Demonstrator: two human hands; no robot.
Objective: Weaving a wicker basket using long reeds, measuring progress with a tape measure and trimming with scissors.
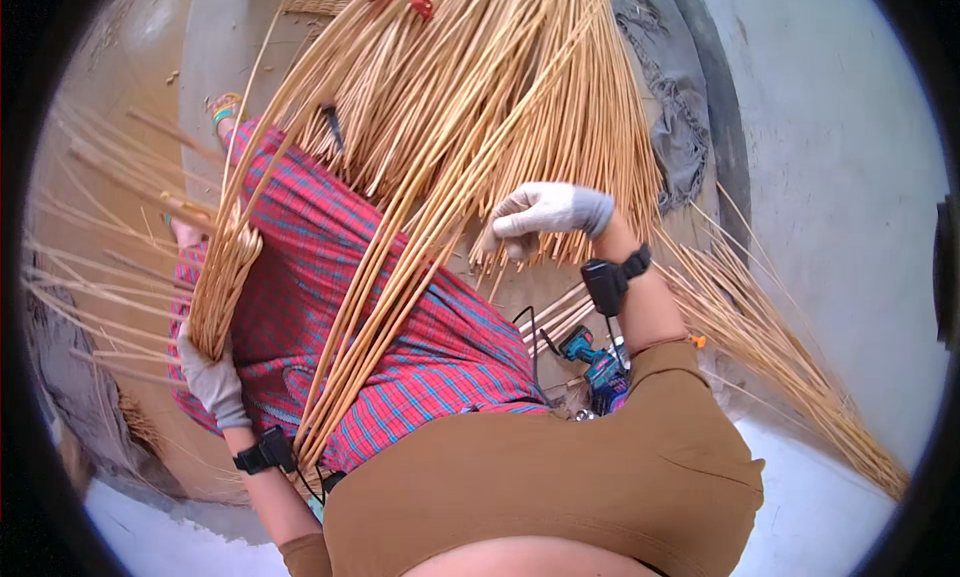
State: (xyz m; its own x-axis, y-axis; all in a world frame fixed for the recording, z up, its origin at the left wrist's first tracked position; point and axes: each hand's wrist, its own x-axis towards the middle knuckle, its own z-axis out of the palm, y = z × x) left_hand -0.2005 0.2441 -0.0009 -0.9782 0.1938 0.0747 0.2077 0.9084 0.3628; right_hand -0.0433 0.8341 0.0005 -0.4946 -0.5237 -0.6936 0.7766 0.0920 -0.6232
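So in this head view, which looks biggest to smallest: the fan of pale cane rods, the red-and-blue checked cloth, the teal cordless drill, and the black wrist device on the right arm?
1. Fan of pale cane rods
2. Red-and-blue checked cloth
3. Teal cordless drill
4. Black wrist device

The drill and wrist device look close in size; the wrist sits nearer the camera, so that order is unsure.

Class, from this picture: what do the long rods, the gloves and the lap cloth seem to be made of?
Rods: probably peeled cane or willow; pale tan, matt, thin and bending.
Gloves, left hand and right hand: grey knitted fabric, soft and close-fitting.
Lap cloth: woven textile, red-and-blue check, creased.
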